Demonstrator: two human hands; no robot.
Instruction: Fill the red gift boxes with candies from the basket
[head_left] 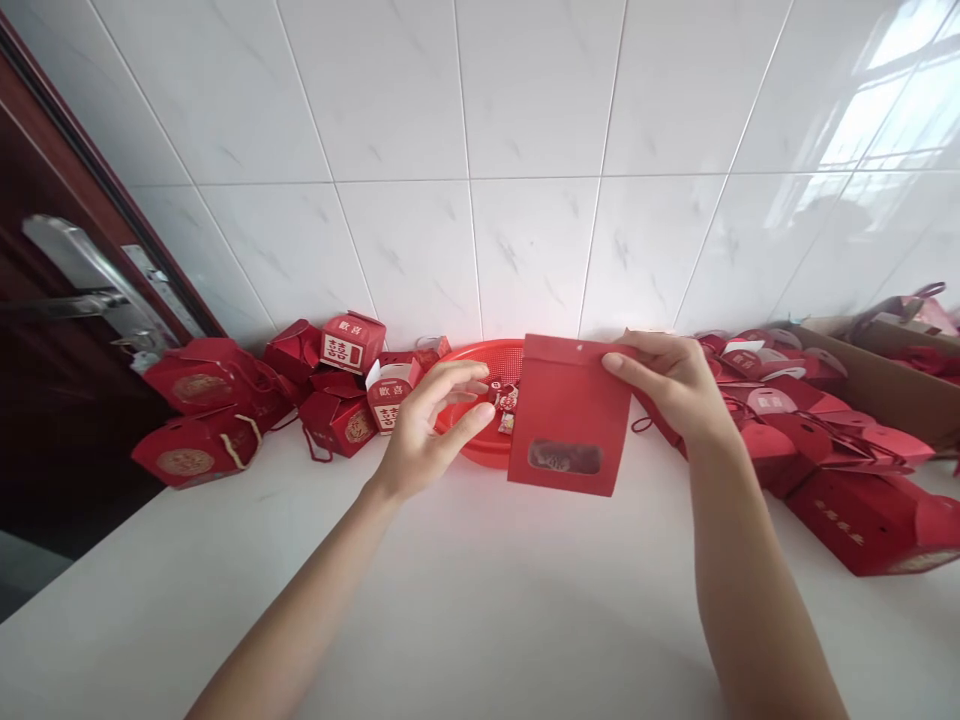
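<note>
your right hand (671, 380) pinches the red window bag (570, 405) by its upper right corner, thumb on the front face, the other fingers mostly hidden behind. your left hand (429, 430) is empty – fingers parted, thumb spread away from them, just short of the bag's left edge. so the bag lies between your hands, to the right of the left one, its long axis close to upright with the bottom tipped slightly left. what shows through its window (565, 457) is too dark to name.

behind the bag and your left fingers sits the red plastic basket (480, 350), partly covered by both, with small wrapped packets (507, 400) inside. red gift boxes (352, 342) crowd the counter (480, 610) on your left; more red boxes (859, 515) lie beyond your right forearm, near a cardboard carton (862, 368) – nothing stands between the left hand and the bag's edge.
</note>
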